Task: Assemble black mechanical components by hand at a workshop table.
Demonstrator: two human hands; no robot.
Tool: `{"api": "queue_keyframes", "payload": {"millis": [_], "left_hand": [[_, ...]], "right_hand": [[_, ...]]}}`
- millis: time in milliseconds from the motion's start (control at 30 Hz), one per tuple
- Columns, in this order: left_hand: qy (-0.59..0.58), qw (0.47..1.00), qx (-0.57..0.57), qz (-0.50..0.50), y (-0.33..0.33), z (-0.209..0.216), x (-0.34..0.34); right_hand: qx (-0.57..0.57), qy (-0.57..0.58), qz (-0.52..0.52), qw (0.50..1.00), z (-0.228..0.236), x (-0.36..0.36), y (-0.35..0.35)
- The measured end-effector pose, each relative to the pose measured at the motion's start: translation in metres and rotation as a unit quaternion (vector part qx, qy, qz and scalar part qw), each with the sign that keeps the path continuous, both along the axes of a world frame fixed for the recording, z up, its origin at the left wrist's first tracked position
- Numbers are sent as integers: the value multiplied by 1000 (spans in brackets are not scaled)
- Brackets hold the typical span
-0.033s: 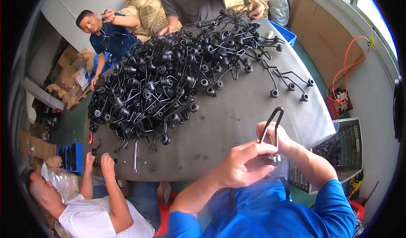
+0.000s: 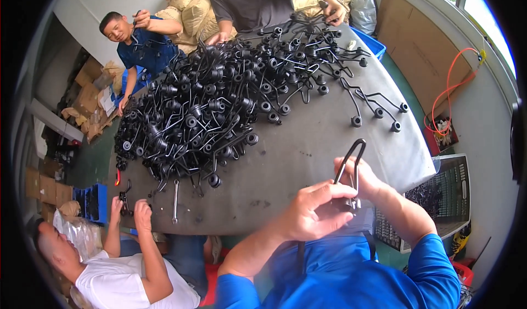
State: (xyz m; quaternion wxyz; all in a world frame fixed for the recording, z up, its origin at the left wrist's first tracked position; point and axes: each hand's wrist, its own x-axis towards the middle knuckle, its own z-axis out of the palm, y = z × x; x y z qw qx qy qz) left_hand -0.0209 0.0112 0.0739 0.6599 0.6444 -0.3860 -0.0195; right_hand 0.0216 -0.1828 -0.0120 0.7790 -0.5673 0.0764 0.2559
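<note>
Low in front of my body, over the near table edge, my left hand (image 2: 317,210) pinches the lower end of a black bent-wire bracket (image 2: 358,154). Its narrow loop stands upright above my fingers. My right hand (image 2: 362,180) is closed round the far side of the same bracket, its fingertips partly hidden behind it. A small shiny metal fitting (image 2: 354,203) shows at the lower end, between the hands; its exact shape is blurred. Across the table lies a big tangled heap of similar black bent rods with round black bushings (image 2: 208,97).
A few bent rods (image 2: 379,112) lie apart on the grey table (image 2: 307,166). A wrench (image 2: 175,202) rests near its front edge. One co-worker (image 2: 132,276) sits left; two others handle parts behind the heap. A dark crate (image 2: 458,199) stands at right, below an orange hose (image 2: 449,89).
Both my hands and the bracket have shifted very slightly left. My grip looks the same.
</note>
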Motion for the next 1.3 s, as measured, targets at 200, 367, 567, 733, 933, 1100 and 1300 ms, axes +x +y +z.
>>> {"api": "queue_keyframes", "payload": {"millis": [200, 367, 567, 733, 933, 1100, 1300], "left_hand": [[108, 975, 91, 173, 15, -32, 2], [148, 967, -6, 206, -2, -57, 27], [173, 978, 13, 113, -46, -55, 45], [33, 953, 109, 280, -19, -91, 95], [-194, 758, 343, 520, 41, -155, 160], [-155, 691, 396, 585, 60, -148, 201], [83, 603, 407, 681, 72, -132, 236]], "right_hand": [[-35, -59, -289, 955, -14, 56, -57], [-435, -418, -201, 772, -12, 17, -37], [-34, -175, -37, 983, 1, -30, -3], [-131, -253, -281, 916, -10, -28, -78], [3, -298, -626, 721, 1, -49, -264], [-78, -87, -762, 636, -106, -126, -388], [-15, 230, -663, 712, -250, -238, -384]]}}
